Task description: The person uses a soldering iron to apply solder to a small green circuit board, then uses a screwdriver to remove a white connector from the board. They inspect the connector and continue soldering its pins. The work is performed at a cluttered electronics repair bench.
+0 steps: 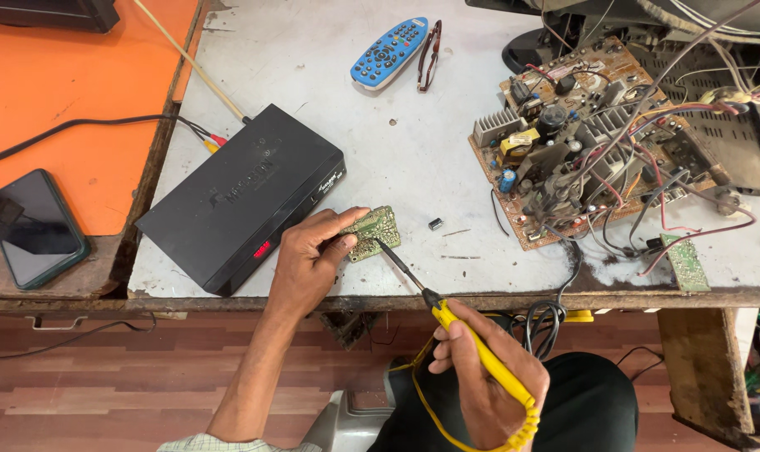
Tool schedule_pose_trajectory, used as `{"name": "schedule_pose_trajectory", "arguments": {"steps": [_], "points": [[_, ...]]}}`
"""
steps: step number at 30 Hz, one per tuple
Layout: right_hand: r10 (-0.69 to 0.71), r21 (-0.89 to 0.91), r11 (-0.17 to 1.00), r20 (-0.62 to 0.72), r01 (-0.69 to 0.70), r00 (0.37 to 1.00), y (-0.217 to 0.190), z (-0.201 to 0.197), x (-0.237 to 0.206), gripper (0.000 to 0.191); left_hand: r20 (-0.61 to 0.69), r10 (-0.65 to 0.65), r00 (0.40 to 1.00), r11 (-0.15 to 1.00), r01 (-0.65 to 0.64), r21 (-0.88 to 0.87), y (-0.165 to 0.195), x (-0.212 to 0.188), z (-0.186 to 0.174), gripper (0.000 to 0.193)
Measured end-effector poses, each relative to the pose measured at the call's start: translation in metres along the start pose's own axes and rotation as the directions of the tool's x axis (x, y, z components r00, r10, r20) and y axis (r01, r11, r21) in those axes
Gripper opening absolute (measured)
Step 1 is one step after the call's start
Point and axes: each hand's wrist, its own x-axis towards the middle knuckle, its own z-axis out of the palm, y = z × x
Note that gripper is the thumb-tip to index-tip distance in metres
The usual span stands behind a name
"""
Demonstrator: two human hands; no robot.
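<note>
My left hand (311, 255) pinches a small green circuit board (373, 232) against the worn white tabletop (396, 142), near the front edge. My right hand (484, 377) grips the yellow handle of a soldering iron (472, 339), below the table's edge. The iron's dark tip touches the small board's right side. A tiny black capacitor (435, 223) lies just right of the board.
A black set-top box (242, 197) sits left of my left hand, cables at its back. A large wired circuit board (597, 138) fills the right. A blue remote (389, 52) and glasses (430, 54) lie at the back. A phone (33, 226) rests on the orange surface.
</note>
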Motion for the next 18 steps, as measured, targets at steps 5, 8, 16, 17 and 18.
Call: {"name": "schedule_pose_trajectory", "arguments": {"steps": [5, 8, 16, 17, 18], "points": [[-0.194, -0.056, 0.979, 0.041, 0.196, 0.980, 0.001, -0.007, -0.011, 0.026, -0.034, 0.109, 0.993, 0.987, -0.104, 0.123, 0.017, -0.012, 0.003, 0.040], [-0.483, -0.123, 0.863, 0.080, 0.489, 0.872, 0.010, -0.017, -0.027, 0.024, -0.212, 0.404, 0.890, 0.914, -0.386, 0.122, 0.028, -0.027, 0.010, 0.037], [-0.657, -0.108, 0.742, 0.085, 0.662, 0.749, 0.077, -0.042, -0.034, 0.027, -0.186, 0.445, 0.876, 0.850, -0.348, 0.394, -0.009, -0.020, 0.035, 0.042], [-0.654, -0.150, 0.736, 0.093, 0.660, 0.751, 0.085, -0.047, -0.034, 0.027, -0.230, 0.442, 0.867, 0.872, -0.355, 0.337, -0.014, -0.020, 0.037, 0.038], [-0.641, -0.188, 0.738, 0.104, 0.648, 0.761, 0.100, -0.052, -0.031, 0.027, -0.197, 0.346, 0.918, 0.910, -0.276, 0.310, -0.026, -0.021, 0.050, 0.040]]}}
